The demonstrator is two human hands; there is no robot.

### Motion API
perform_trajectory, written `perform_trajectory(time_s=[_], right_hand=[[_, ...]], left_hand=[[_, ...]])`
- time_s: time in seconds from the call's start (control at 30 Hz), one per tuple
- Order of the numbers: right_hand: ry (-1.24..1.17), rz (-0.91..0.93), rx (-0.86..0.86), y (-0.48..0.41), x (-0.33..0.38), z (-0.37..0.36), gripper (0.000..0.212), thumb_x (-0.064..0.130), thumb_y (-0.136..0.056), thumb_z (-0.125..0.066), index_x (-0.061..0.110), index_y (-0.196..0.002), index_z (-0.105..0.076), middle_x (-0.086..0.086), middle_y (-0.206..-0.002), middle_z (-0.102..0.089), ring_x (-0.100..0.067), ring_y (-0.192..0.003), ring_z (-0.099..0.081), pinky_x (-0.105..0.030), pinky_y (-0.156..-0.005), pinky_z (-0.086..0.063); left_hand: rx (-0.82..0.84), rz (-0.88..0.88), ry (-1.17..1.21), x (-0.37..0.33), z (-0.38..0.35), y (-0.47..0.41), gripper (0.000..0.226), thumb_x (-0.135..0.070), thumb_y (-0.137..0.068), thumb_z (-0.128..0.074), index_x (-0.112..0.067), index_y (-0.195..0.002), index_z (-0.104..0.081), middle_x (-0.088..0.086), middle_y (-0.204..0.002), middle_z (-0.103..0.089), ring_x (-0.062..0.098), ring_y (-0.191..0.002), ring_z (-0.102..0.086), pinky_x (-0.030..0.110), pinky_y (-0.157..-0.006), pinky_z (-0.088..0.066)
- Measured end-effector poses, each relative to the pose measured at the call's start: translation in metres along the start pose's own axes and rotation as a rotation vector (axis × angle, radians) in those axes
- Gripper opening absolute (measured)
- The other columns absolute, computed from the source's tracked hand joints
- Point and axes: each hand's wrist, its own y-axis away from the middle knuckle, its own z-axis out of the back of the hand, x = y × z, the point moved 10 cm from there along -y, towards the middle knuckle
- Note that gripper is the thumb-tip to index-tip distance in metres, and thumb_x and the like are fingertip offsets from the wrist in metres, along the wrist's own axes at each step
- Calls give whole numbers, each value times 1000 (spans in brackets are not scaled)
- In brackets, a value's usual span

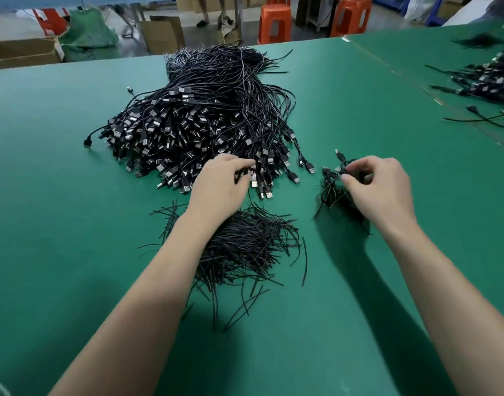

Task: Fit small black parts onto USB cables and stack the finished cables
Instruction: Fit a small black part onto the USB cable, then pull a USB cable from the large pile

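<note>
In the middle of the frame, the left hand [220, 181] curls its fingers into the near edge of the big pile of USB cables [205, 115]. At the right, the right hand [379, 190] pinches the small bunch of cables [332, 191] with thumb and finger, on the green table [59, 224].

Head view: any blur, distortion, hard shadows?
Head view: wide-angle lens bows the far edge of the green table mat; soft shadows lie under both forearms; the right hand pinching the small bundle of black cables is slightly motion-blurred; the left hand at the large pile of black USB cables is sharper; top right corner is smeared.
</note>
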Motion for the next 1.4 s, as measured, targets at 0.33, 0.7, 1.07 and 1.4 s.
perform_trajectory(time_s=[0.33, 0.7, 1.07, 1.4], right_hand=[[550, 106, 257, 25, 17, -54, 40, 45, -97, -59, 17, -126, -65, -7, -141, -50, -28, -140, -33, -48, -109, -33], [298, 187, 270, 38, 47, -55, 38, 45, -99, -58, 23, -129, -62, -1, -143, -48, -18, -144, -32, -47, -116, -27], [-1166, -458, 860, 97, 95, -110, 64, 53, -107, -30, 3, -124, -66, -11, -100, -77, -21, -91, -74, -33, -79, -61], [-1554, -508, 1110, 143, 137, -69, 31, 37, -104, -48, 15, -86, -59, 11, -56, -20, -6, -48, -16, -20, -42, -12]], left_hand=[[-130, 176, -36, 36, 0, -79, 41, -41, -101, -61, -16, -133, -61, 3, -122, -70, 26, -115, -63, 42, -96, -53], [-131, 370, 414, 71, 5, -79, 25, -15, -94, -60, -26, -103, -80, -2, -90, -77, 12, -63, -57, 25, -60, -49], [-36, -72, 638, -35, 22, 96, 24, -9, -90, -72, -28, -102, -80, -18, -85, -73, -4, -68, -58, 9, -66, -46], [-52, -247, 569, -37, 33, 149, 31, -34, -94, -66, -29, -124, -67, -10, -117, -66, 20, -106, -63, 30, -83, -49]])
